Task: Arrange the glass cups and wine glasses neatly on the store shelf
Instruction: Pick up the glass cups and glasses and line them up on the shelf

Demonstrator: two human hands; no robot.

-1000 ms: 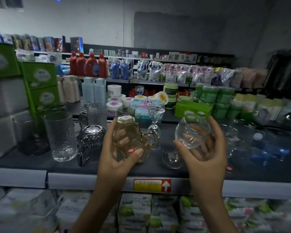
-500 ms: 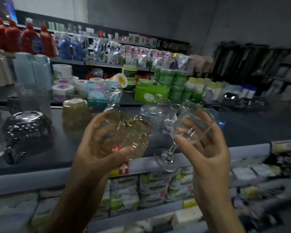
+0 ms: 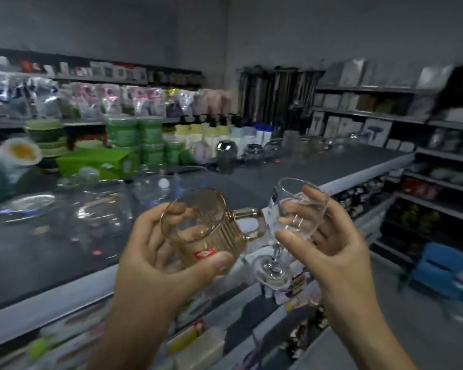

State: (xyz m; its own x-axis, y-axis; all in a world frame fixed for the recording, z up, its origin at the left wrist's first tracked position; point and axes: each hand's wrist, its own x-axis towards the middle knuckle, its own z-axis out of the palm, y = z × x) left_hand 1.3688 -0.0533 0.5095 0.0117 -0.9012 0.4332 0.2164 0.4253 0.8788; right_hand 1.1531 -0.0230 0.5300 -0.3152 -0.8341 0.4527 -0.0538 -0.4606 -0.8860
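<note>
My left hand (image 3: pixel 158 265) grips an amber ribbed glass mug (image 3: pixel 211 231) with a red label, tilted so its mouth faces me and its handle points right. My right hand (image 3: pixel 324 244) holds a clear wine glass (image 3: pixel 292 209) by the bowl, with stem and foot hanging down toward the left. Both glasses are in the air above the front edge of the dark shelf (image 3: pixel 251 188). Blurred clear glassware (image 3: pixel 96 209) stands on the shelf to the left. More glasses (image 3: pixel 302 141) stand in a row far along the shelf.
Green boxes and tubs (image 3: pixel 123 145), pump bottles (image 3: pixel 214 129) and packets fill the back of the shelf. A lower shelf of packaged goods (image 3: pixel 198 340) runs under the front edge. Another rack (image 3: pixel 425 161) stands at the right, with a blue object (image 3: pixel 439 268) on the aisle floor.
The view has swung to the right along the shelf. Both hands have carried the mug and the wine glass away from the group of glasses at the left, lifting them off the shelf.
</note>
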